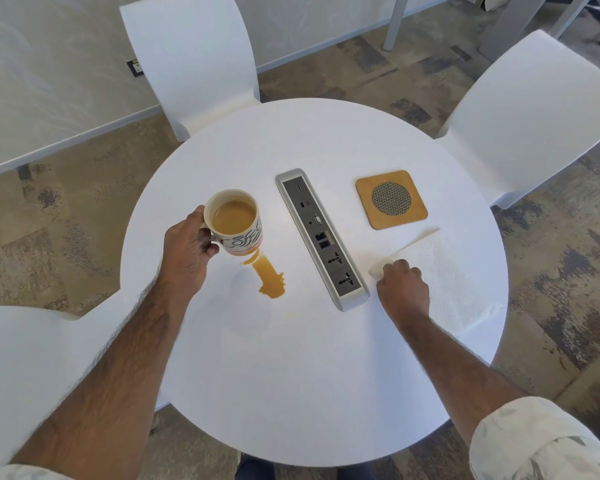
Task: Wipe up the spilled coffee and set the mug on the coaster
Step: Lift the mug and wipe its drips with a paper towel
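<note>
A white mug (238,225) with dark lettering holds milky coffee at the left of the round white table (291,375). My left hand (186,251) grips its handle side. A streak of spilled coffee (269,277) runs from the mug's base toward me. On the right, my right hand (402,289) pinches the near corner of a white paper towel (451,271) that lies flat on the table. A square wooden coaster (391,199) with a round mesh centre lies beyond the towel.
A silver power and data socket strip (321,239) is set into the table's middle, between the spill and the towel. White chairs stand at the far left (191,60), far right (534,109) and near left (32,358).
</note>
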### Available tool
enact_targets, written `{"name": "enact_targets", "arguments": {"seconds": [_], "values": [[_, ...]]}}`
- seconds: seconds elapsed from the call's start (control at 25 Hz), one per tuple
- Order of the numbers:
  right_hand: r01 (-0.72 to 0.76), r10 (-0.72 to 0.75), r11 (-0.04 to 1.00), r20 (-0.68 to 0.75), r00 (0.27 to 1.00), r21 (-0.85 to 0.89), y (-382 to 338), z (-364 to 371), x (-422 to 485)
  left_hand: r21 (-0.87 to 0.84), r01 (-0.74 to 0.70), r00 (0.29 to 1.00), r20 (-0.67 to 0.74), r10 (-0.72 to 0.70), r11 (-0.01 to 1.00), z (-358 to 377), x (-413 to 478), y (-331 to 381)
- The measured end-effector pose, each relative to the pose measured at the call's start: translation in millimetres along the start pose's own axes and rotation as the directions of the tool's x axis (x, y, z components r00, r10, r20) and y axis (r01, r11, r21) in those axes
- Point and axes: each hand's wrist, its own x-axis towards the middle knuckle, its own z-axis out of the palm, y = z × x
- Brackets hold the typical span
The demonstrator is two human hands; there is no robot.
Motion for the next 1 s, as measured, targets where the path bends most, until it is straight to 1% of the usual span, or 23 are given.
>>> {"name": "enact_targets", "arguments": {"seconds": [0.2,0.32,0.4,0.52,0.64,0.72,0.8,0.84,0.88,0.92,0.96,1.0], "values": [[-0.052,0.052,0.988,0.008,0.999,0.142,6,-11,13,0.002,-0.005,1.0,0.005,0.005,1.0,2,0,4],[-0.127,0.125,0.95,0.025,0.992,0.286,12,-16,19,0.003,-0.007,1.0,0.008,0.007,1.0,3,1,5],[-0.161,0.158,0.924,0.036,0.987,0.347,17,-18,22,-0.003,-0.006,1.0,0.0,0.006,1.0,3,3,6],[-0.127,0.123,0.918,0.035,0.992,0.375,24,-19,27,0.0,-0.01,1.0,-0.013,0.01,1.0,3,7,5],[-0.057,0.017,0.918,0.104,0.994,0.392,29,-20,26,-0.007,-0.01,1.0,-0.019,0.01,1.0,2,10,4],[0.021,-0.064,0.94,0.116,0.991,0.341,36,-21,16,-0.009,-0.007,1.0,-0.022,0.007,1.0,2,11,4],[0.145,-0.174,0.965,0.123,0.977,0.219,48,-20,-8,-0.01,0.0,1.0,-0.021,0.0,1.0,2,10,3],[0.23,-0.247,0.966,0.165,0.955,0.117,54,-16,-24,-0.011,0.001,1.0,-0.02,-0.001,1.0,2,10,3],[0.312,-0.303,0.95,0.237,0.923,-0.001,61,-10,-41,-0.012,0.001,1.0,-0.019,-0.001,1.0,2,10,3],[0.373,-0.326,0.922,0.309,0.893,-0.105,66,-4,-55,-0.013,0.001,1.0,-0.02,-0.001,1.0,2,10,4],[0.404,-0.323,0.899,0.363,0.874,-0.172,71,2,-67,-0.011,0.002,1.0,-0.02,-0.003,1.0,2,10,4],[0.411,-0.313,0.889,0.386,0.868,-0.203,74,7,-75,-0.01,0.006,1.0,-0.02,-0.006,1.0,3,9,5]]}}
